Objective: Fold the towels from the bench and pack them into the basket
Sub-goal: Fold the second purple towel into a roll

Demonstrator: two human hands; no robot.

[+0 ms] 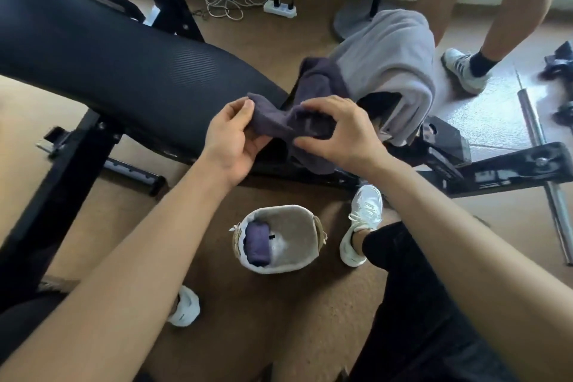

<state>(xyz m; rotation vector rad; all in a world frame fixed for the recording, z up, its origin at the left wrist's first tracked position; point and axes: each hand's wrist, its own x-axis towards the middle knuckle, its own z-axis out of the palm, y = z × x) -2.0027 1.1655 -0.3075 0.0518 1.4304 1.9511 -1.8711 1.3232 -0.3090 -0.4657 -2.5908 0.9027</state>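
Both forearms reach away from the camera, left hand (231, 139) and right hand (338, 133) each pinching the bunched dark towel (297, 124) between thumb and fingers, close together. The towel trails onto the bench's (108, 62) right end. Best to find two corners and draw them apart, taut, before folding. The basket (297, 207) waits on the near floor.

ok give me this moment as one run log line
left hand: grips dark towel | right hand: pinches dark towel | grey towel: draped on bench end | basket: one folded towel inside
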